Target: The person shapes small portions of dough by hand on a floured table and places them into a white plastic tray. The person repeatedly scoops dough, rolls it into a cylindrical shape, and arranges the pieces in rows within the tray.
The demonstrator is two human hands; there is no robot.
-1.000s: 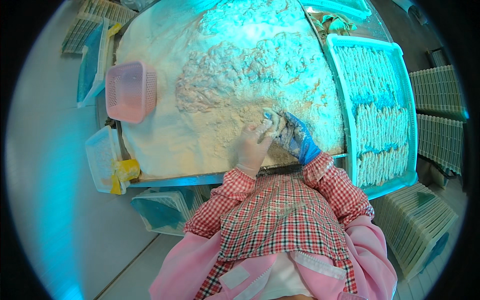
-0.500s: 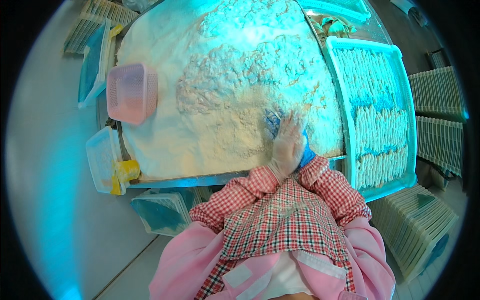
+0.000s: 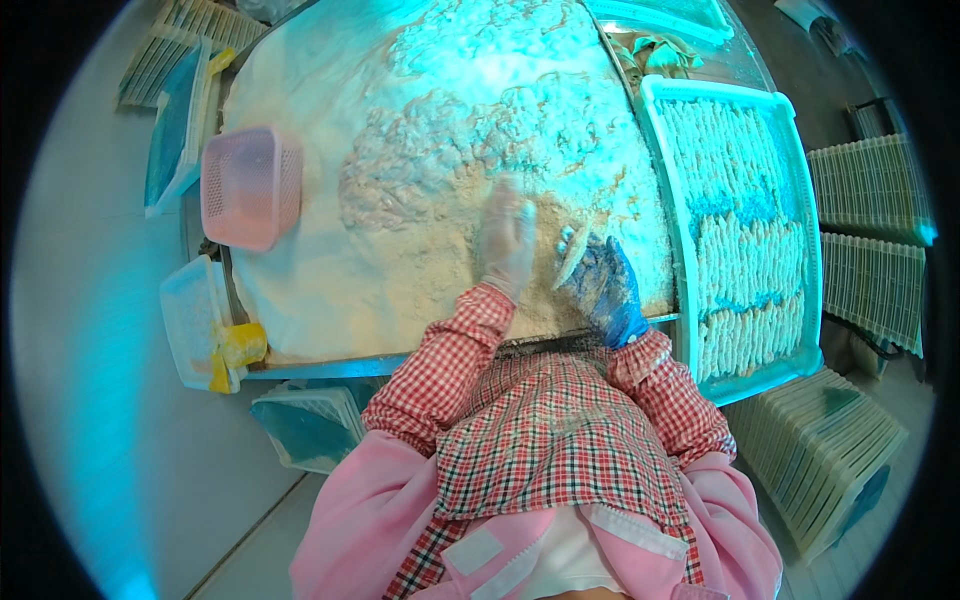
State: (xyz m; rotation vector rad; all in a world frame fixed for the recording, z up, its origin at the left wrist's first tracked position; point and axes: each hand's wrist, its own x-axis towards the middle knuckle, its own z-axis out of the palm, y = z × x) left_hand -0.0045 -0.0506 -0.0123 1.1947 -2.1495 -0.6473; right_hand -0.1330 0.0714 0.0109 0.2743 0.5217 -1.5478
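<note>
gingham sleeves (image 3: 425, 375) | plaid apron (image 3: 560, 445) | pink jacket (image 3: 360, 500) | blue right glove (image 3: 610, 288)

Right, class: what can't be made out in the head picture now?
Left hand in translucent glove: grip blurred, head view.
Right hand in blue glove: part hidden behind long pale floury strip, head view.
Farther turquoise plastic tray: cut off by top edge, head view.
Packed rows of pale floury strips: too small to count, head view.

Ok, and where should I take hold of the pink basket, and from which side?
Probably the right rim of the basket, pinched across the wall, coming from above and the right. Its mouth faces up, that rim stands unobstructed beside the flour, and the far side lies close to a tray.
</note>
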